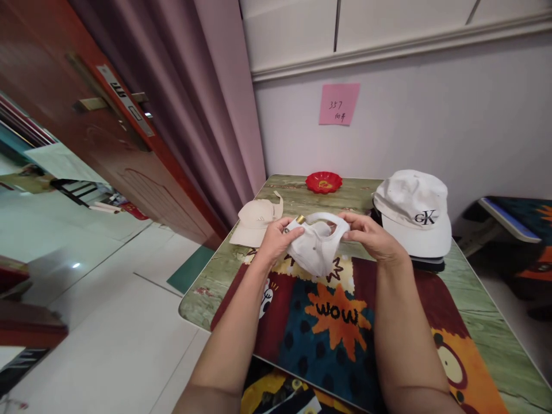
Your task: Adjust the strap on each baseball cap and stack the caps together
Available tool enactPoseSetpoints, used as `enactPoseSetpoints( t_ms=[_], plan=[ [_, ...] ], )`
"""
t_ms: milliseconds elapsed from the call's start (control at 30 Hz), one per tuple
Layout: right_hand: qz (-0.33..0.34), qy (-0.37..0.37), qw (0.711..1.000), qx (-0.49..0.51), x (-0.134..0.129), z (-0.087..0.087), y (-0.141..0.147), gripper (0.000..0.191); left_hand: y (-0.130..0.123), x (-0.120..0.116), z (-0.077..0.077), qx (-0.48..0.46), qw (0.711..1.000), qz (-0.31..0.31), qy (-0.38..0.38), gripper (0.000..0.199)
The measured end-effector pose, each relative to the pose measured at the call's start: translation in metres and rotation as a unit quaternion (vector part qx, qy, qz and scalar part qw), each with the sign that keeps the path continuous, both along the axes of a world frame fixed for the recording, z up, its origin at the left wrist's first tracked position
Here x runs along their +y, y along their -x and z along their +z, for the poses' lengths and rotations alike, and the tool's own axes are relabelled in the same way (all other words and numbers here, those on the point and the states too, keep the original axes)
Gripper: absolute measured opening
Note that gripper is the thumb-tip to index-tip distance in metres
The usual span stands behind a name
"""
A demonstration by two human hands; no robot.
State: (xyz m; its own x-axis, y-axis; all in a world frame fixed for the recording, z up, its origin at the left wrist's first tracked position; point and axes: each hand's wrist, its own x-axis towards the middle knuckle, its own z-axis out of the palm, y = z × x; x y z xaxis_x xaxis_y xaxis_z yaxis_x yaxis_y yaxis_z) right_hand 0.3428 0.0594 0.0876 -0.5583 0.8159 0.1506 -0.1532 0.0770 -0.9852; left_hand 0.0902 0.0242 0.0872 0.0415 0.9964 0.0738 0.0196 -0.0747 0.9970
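Note:
A white baseball cap (317, 250) hangs between my two hands over the table, its back strap and strap opening turned up toward the wall. My left hand (278, 237) pinches the cap's left side beside a small brass-coloured buckle. On the other side, my right hand (366, 233) is closed on the cap's edge with thumb and fingers. A beige cap (254, 221) lies on the table just left of my left hand, its strap sticking up. To the right of my right hand sits a white cap with dark letters (411, 210), on top of darker headwear.
A red scalloped dish (324, 182) stands at the table's back. Under my hands lies a colourful mat (297, 322) on the green wood-patterned table (483, 322). A pink note (338, 104) is stuck to the wall. A door (142, 172) and purple curtain (207, 103) stand at left.

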Motion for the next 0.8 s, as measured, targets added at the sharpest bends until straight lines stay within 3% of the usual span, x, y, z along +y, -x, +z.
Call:
enactPoseSetpoints(
  t_ms=[167,300,467,600,733,800],
  plan=[
    [0.042,0.02,0.998,-0.052,-0.008,0.009,0.007,0.036,-0.007,-0.008,0.0,0.017,0.999,0.033,-0.026,0.036],
    [0.018,0.031,0.996,-0.083,-0.016,0.019,0.014,0.032,-0.009,-0.014,-0.003,0.047,0.996,0.045,-0.052,0.032],
    [-0.067,0.029,0.997,-0.009,-0.022,0.026,0.026,0.031,-0.007,-0.02,-0.003,0.179,0.975,0.074,-0.112,0.018],
    [-0.099,-0.001,0.995,0.002,-0.023,0.026,0.037,0.027,-0.006,-0.023,0.001,0.323,0.918,0.122,-0.197,0.031],
    [-0.096,-0.023,0.994,-0.04,-0.022,0.023,0.047,0.033,-0.005,-0.024,-0.001,0.436,0.838,0.12,-0.306,0.017],
    [-0.104,-0.023,0.992,-0.06,-0.021,0.02,0.049,0.036,-0.005,-0.023,-0.005,0.462,0.814,0.115,-0.333,0.015]
  ],
)
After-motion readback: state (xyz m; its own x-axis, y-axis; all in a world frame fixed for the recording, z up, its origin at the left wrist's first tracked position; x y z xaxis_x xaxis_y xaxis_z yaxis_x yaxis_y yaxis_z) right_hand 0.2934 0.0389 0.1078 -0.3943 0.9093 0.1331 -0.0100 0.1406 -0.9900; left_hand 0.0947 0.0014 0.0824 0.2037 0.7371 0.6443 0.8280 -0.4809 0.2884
